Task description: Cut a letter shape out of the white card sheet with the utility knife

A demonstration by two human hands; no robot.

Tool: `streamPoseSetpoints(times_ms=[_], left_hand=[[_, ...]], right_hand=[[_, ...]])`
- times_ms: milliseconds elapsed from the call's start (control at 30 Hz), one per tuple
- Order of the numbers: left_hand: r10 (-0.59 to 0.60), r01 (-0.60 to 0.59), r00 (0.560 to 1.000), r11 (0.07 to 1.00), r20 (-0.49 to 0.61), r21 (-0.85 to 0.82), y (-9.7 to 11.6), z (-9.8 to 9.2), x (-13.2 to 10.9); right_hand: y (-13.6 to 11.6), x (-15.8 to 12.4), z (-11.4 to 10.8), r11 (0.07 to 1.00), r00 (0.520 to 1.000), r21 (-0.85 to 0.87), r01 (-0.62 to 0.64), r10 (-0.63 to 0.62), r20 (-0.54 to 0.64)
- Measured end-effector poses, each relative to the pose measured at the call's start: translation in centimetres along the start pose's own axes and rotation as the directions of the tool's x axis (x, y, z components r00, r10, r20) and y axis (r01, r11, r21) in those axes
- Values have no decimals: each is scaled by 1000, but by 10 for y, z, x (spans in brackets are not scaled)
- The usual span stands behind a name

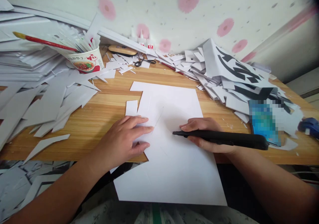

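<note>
A large white foam board sheet [179, 170] with notches cut in its left side lies on the wooden table and overhangs the front edge. Thin lines mark its surface. My left hand [127, 136] rests flat on the board's left part, fingers spread, holding nothing. In my right hand [201, 132] is a black utility knife [229, 139], gripped between thumb and fingers. Its narrow tip points left, over the middle of the sheet; whether it touches the surface I cannot tell. A small white offcut [131, 107] lies just beyond my left hand.
White offcuts pile up at left [50, 101] and right [214, 84]. A paper cup [87, 62] holds strips and a red brush [47, 42]. Black scissors [145, 62], glue bottles [142, 39] and an oval case [122, 50] sit at the back. A phone [264, 124] lies right.
</note>
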State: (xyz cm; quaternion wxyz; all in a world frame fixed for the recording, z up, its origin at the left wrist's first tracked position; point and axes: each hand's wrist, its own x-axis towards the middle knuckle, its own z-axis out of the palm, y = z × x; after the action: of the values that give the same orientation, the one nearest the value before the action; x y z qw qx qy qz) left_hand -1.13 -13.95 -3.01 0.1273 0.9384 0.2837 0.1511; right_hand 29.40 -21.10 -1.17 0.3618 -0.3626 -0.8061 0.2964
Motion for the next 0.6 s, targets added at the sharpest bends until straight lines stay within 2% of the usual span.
streamPoseSetpoints(times_ms=[100,300,500,567,600], left_hand=[[-11,11,1000,1000,0,-11,0,0,0],[-25,25,1000,1000,-8,12,-2,1,-1],[-46,46,999,999,6,-11,1,-3,0],[-64,64,998,998,-3,-11,5,-6,0],[-77,77,997,997,-10,0,7,-7,-2]], right_hand=[[-2,1,0,1000,1000,-18,-16,16,-9],[-4,1,2,995,998,77,-59,59,-2],[-11,-9,10,975,959,132,-180,204,-196],[-12,-9,10,957,910,233,-173,246,-333],[-12,-8,9,940,865,307,-151,276,-419]])
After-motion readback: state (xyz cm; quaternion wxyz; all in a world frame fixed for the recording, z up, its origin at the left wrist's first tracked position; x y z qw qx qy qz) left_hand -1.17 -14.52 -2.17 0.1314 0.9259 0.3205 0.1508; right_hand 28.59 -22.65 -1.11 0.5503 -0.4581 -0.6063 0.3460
